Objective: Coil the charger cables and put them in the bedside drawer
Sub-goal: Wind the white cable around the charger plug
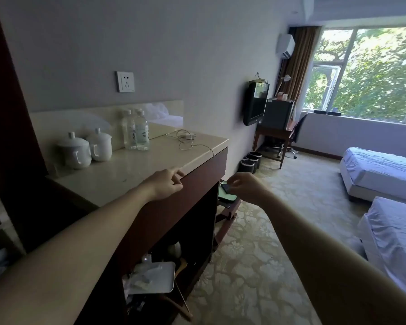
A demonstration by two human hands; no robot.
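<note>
Charger cable [185, 140]: white, loose tangle at far right end of surface [131, 170], one strand trailing over front edge. 1 cable or more, can't tell, too small. Adapter block [189, 137] among loops, blurred. Counted: 2 water bottles [136, 132] and 2 lidded white cups [87, 148] on surface, left of cable; 3 dark bins [251, 160] on floor; 2 beds [380, 174], both cut off at frame edge. L hand [165, 185]: forearm stretched fwd, index tip at surface front edge, other fingers loosely curled, holding nothing. R hand [245, 187]: fingers bent down onto dark phone [226, 188]; gripping vs touching, can't tell. Hands apart
</note>
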